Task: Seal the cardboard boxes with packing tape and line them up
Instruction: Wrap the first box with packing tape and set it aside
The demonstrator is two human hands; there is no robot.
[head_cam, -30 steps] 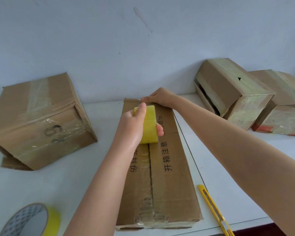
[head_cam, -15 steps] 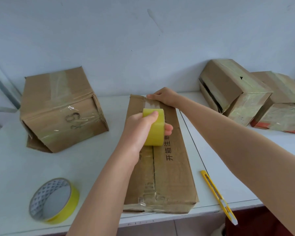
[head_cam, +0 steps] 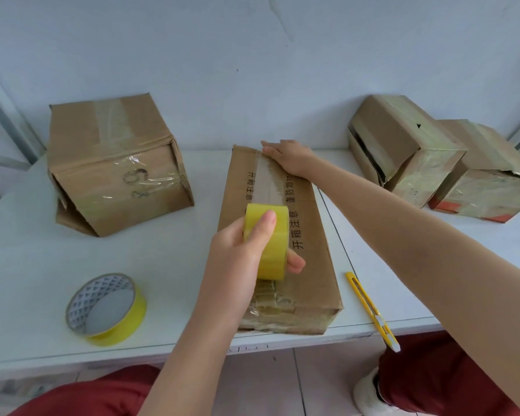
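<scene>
Head view: a long cardboard box (head_cam: 315, 259) lies in the centre of the frame on a white worktop (head_cam: 168, 259), its near end at the worktop's front edge.

- Left hand (head_cam: 237, 256): grasps a yellow tape roll (head_cam: 269, 244), thumb over the outer face and fingers through the core. The roll is over the middle of the box's top seam.
- Tape strip (head_cam: 264, 181): a clear length runs along the seam from the roll to the far end of the box.
- Right hand (head_cam: 288, 157): released, fingers straight, palm pressed flat on the far end of the box at the end of the strip.

Other items on the worktop:

- A second tape roll (head_cam: 107, 309) lies flat at lower left, well apart from the centre box.
- A yellow utility knife (head_cam: 371, 310) lies just right of the box, its tip past the front edge.
- A taped box (head_cam: 114, 172) stands at upper left.
- Two taped boxes (head_cam: 403, 145) (head_cam: 490, 172) sit touching at upper right against the wall.
</scene>
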